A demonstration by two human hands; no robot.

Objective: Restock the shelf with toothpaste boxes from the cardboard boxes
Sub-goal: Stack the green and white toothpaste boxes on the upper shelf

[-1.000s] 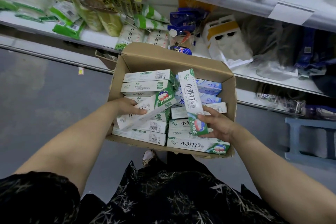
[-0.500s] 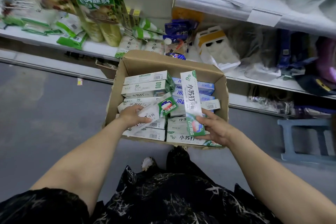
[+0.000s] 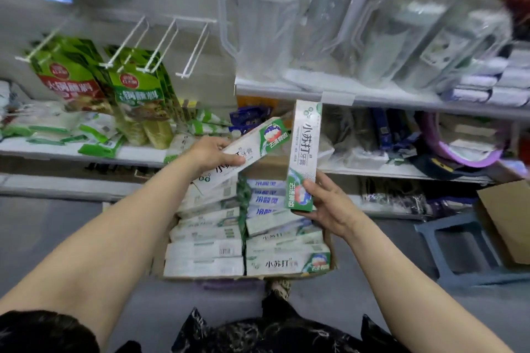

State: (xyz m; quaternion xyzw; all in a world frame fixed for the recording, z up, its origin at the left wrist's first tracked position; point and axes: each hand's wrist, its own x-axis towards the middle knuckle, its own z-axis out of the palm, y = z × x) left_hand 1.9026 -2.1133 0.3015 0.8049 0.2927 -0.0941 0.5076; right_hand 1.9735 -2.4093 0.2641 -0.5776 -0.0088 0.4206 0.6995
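Now the slanted toothpaste box [image 3: 248,147], gripped by the left hand [image 3: 209,152], and the upright toothpaste box [image 3: 305,152], pinched at its foot by the right hand [image 3: 329,205], have risen clear of the cardboard box [image 3: 266,165] — up toward the shelf [image 3: 401,97] edge. Shelving likely follows.

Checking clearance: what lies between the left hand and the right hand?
Head view: the tilted toothpaste box in the left hand, the upright toothpaste box in the right hand, and beneath them the stocked cardboard box.

Green bags [image 3: 134,94] hang off white hooks [image 3: 126,42] on my far left, clear plastic pitchers [image 3: 258,26] stand far right, and a blue stool [image 3: 484,278] sits near right on the grey floor [image 3: 57,226].
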